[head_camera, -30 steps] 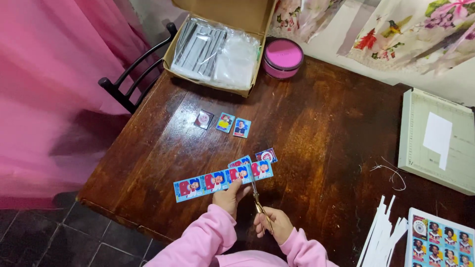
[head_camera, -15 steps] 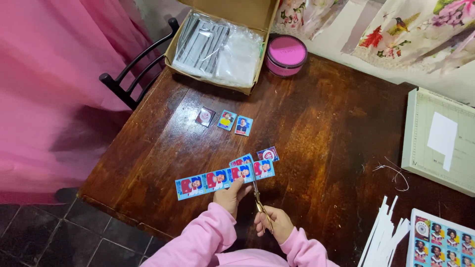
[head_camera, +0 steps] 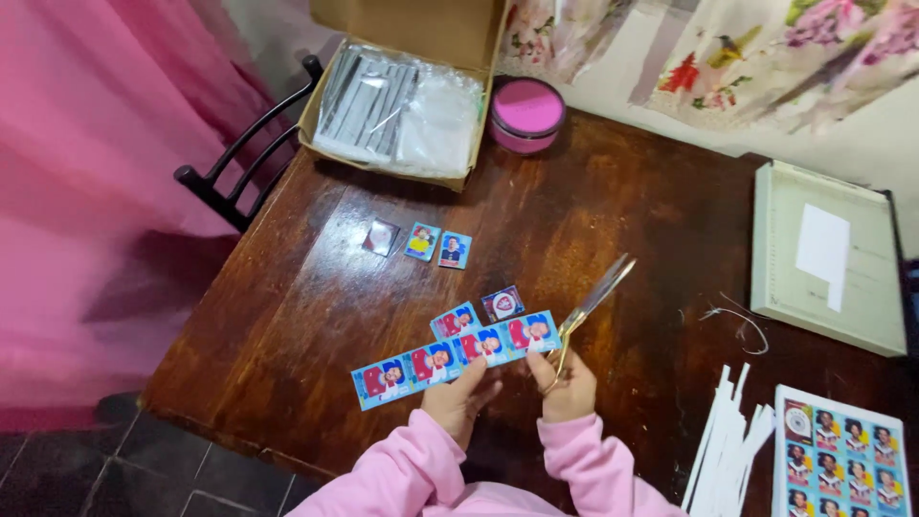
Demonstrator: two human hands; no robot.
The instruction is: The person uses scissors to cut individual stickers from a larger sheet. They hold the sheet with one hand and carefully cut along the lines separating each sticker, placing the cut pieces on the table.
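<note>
Your left hand (head_camera: 458, 400) pinches the long blue strip of picture stickers (head_camera: 455, 356), which lies flat on the dark wooden table (head_camera: 622, 239), long axis rising rightward. Your right hand (head_camera: 567, 388) grips the gold-handled scissors (head_camera: 586, 311), blades pointing up-right. Five small cut stickers (head_camera: 437, 244) lie loose; four remain joined, and a full sheet (head_camera: 838, 464) waits.
</note>
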